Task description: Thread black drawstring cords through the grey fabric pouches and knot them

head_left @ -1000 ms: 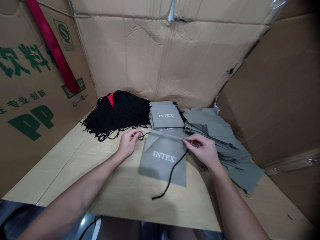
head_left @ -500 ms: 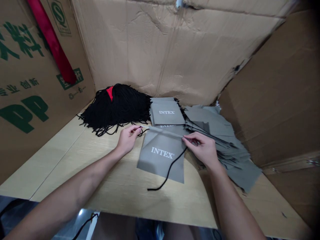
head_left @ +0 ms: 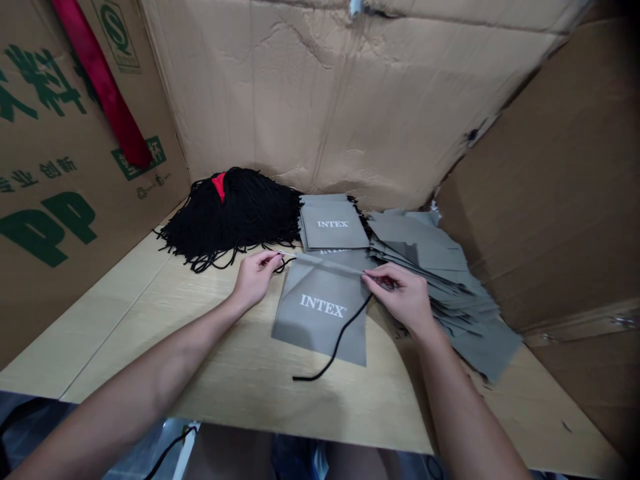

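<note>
two bare hands work over a pale wooden table [head_left: 235,380], with a grey bag [head_left: 320,333] lying between them, its white "intex" print facing the wearer. the bag's top edge runs as a straight strip from hand to hand, probably held so to keep it taut and level.

the left hand [head_left: 253,280] has thumb and forefinger closed together on the end of a thin, shiny rod [head_left: 288,253] that reaches the bag's top left corner; the remaining fingers curl loosely. a small black loop hangs just beside those fingertips. the right hand [head_left: 400,293] pinches the top right corner between thumb and forefinger, seemingly as the anchor for the strip. whether its curled fingers grip anything more, i cannot tell.

a black cord [head_left: 343,328] drops from below the right hand, crosses the bag's face and ends on the table, its tail hanging loose, perhaps so that it can slide freely.

behind the hands, a heap of black cords [head_left: 240,213], with a scrap of red [head_left: 219,187] on it, sits beside a neat stack [head_left: 333,233] of bags; to the right, grey sheets [head_left: 483,343] spread in a looser pile. all seem set for easy reach, with cardboard walls [head_left: 280,107] likely screening the workspace.
</note>
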The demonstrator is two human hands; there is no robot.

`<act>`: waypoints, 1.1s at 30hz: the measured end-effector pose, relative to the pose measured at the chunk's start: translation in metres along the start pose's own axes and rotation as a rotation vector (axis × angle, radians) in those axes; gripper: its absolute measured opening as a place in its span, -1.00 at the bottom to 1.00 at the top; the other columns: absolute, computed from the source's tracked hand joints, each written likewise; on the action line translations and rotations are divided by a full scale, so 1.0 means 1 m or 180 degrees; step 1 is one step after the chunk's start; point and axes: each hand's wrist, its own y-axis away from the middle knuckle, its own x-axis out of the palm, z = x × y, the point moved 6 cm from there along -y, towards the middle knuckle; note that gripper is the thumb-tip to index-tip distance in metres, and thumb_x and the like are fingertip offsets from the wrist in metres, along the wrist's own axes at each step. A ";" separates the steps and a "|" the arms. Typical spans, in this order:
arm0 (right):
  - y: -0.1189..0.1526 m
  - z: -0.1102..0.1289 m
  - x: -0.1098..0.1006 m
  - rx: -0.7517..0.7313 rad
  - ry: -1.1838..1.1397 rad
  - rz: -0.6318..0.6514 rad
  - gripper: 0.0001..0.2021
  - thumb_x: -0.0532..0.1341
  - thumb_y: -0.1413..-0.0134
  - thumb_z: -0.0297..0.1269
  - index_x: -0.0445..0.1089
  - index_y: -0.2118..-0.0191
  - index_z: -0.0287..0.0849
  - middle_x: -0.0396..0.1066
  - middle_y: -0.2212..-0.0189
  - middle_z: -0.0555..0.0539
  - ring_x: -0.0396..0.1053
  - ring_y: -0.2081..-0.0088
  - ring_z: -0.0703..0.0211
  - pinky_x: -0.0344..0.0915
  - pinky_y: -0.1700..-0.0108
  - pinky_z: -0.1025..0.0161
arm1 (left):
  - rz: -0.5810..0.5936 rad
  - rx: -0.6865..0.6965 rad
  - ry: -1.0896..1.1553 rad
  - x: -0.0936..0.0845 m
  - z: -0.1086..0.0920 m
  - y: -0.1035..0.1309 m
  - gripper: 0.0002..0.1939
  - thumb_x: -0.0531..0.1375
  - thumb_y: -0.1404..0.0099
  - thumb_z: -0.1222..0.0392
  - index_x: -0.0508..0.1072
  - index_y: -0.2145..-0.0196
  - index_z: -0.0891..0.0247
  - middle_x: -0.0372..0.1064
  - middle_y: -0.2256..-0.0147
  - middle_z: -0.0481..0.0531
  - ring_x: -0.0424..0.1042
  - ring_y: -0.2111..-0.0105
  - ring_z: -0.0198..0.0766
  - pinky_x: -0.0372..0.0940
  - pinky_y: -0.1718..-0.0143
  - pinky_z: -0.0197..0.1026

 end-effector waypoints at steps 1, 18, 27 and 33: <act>0.000 0.001 0.000 -0.0005 0.0004 -0.0013 -0.86 0.27 -0.07 -0.21 0.49 0.39 -0.16 0.50 0.43 -0.10 0.38 0.47 0.17 0.28 0.42 0.23 | -0.0004 -0.0016 0.0034 0.000 0.000 0.000 -0.80 0.25 -0.20 0.10 0.58 0.33 0.27 0.50 0.40 0.01 0.42 0.36 -0.26 0.27 0.28 -0.27; 0.000 0.003 0.006 -0.0207 -0.0014 0.0049 -0.86 0.27 -0.10 -0.23 0.49 0.41 -0.16 0.50 0.43 -0.09 0.40 0.44 0.18 0.28 0.44 0.25 | 0.0023 0.0034 0.0521 0.000 0.004 -0.004 -0.81 0.23 -0.24 0.08 0.44 0.36 0.27 0.48 0.42 0.00 0.46 0.36 -0.27 0.28 0.26 -0.24; 0.001 -0.001 0.009 -0.0027 0.0121 0.0088 -0.82 0.26 -0.11 -0.18 0.51 0.35 -0.18 0.48 0.45 -0.08 0.35 0.48 0.22 0.26 0.42 0.26 | -0.0215 -0.0613 0.1572 0.001 0.016 -0.008 -0.81 0.14 -0.27 0.07 0.24 0.37 0.22 0.52 0.37 0.04 0.50 0.31 -0.24 0.29 0.21 -0.21; 0.003 -0.005 0.009 0.0022 0.0076 0.0076 -0.84 0.27 -0.10 -0.20 0.51 0.35 -0.18 0.46 0.46 -0.08 0.34 0.47 0.21 0.24 0.43 0.26 | 0.0304 -0.0888 0.1627 0.015 0.016 0.000 -0.69 0.32 -0.12 0.08 0.31 0.30 0.24 0.51 0.38 -0.01 0.47 0.35 -0.32 0.27 0.25 -0.28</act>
